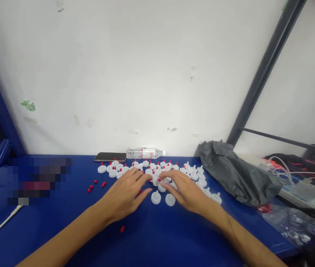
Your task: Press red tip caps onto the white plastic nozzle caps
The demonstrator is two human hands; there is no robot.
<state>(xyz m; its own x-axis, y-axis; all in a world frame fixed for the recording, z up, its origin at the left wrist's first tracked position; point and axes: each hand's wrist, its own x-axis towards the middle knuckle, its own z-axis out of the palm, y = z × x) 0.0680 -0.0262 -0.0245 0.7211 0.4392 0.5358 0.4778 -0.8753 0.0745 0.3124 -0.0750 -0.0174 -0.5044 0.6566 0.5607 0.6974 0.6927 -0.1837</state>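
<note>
Many white plastic nozzle caps [155, 197] are spread on the blue table, a good number of them topped with small red tips. My right hand [186, 191] curls its thumb and fingers around a white nozzle cap [164, 181] with a red tip at its end; the fingers partly hide it. Just left of it, my left hand [126, 191] reaches over the caps, fingers and thumb apart, with nothing visible in them. A loose red tip [139, 192] shows by its thumb. Further red tips [103, 184] lie left of this hand, and one red tip [122, 229] lies nearer me.
A phone [110, 157] and a clear water bottle [146, 153] lie along the wall. On the right are a dark grey plastic bag [238, 174], a clear plastic bag [293, 224] and a power strip [307, 196] with cables. A white cable [2, 226] runs at left beside a pixelated area.
</note>
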